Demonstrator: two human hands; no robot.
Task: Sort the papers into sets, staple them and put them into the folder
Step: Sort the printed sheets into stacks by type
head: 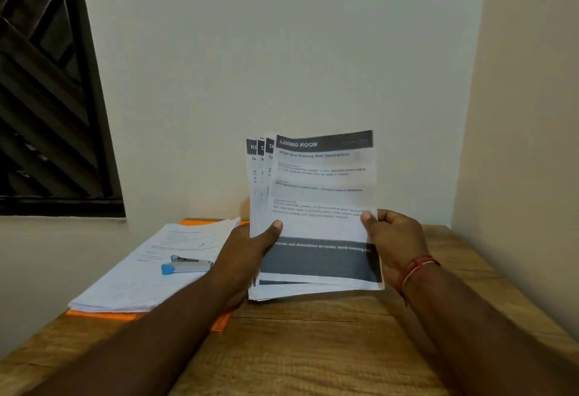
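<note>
Left hand (250,248): thumb over the front sheet, gripping the lower left edge of a fanned sheaf of papers (319,195). Right hand (394,245): pinching the sheaf's right edge. Sheaf: held upright at frame centre above the wooden desk (313,348); top sheet headed "LIVING ROOM". Stapler (186,264): left of centre, lying on a paper stack (125,289). Stack: rests on an orange folder (219,322).

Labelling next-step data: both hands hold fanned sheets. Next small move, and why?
Probably the right hand slides the front LIVING ROOM sheet off the fan onto the table: headers behind differ, so sorting seems unfinished; the stapler lies untouched.
</note>
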